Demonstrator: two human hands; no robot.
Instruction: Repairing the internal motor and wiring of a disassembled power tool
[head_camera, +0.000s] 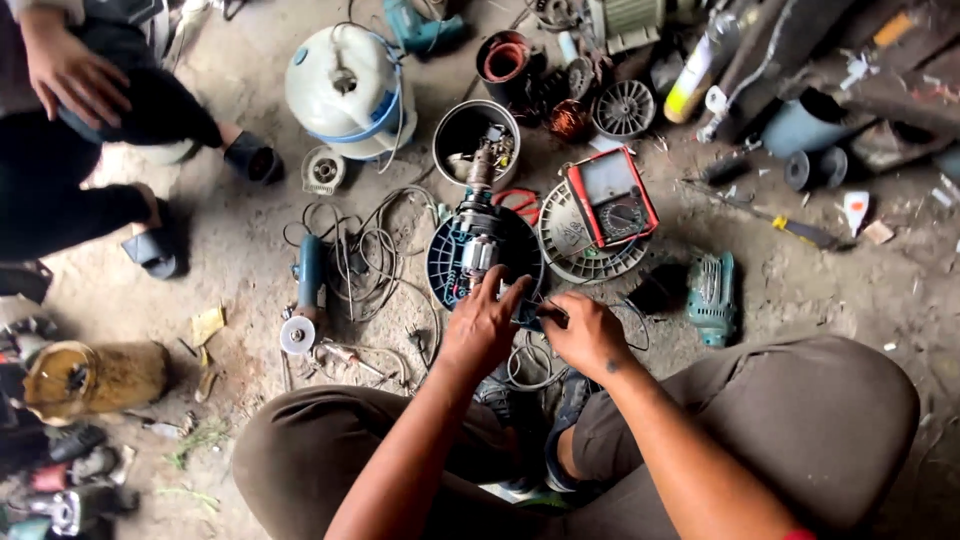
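Nearest the camera, the person's 2 bent knees in brown trousers frame the work, with shoes (545, 455) tucked between them on the dirt floor (250, 230). Just above the shoes lies a loop of thin wire (530, 365), touching the space under both wrists.

The left hand (483, 325) rests with fingers spread and lightly curled against the lower rim of the motor assembly (480, 250) — a dark round housing with a metal rotor standing in its middle. The right hand (583, 335) sits just beside it, fingers pinched around a small dark part at the housing's lower right edge; what exactly it grips is too small to tell.

To the left, a tangle of grey cable (365, 255) crowds the housing, and beyond it lies an angle grinder (305, 295) with its disc toward the knees. To the right, a round fan cover (580, 240) touches the housing, with a red-framed multimeter (612, 197) lying on top; a teal motor part (712, 297) sits well apart, leaving bare dirt between.

Farther off stand a dark tin (476, 140) of small parts, a white tank (348, 88), and scattered rotors and tubes. At upper left another person's hand (70, 75) rests on a dark-clothed knee — open ground lies between them.
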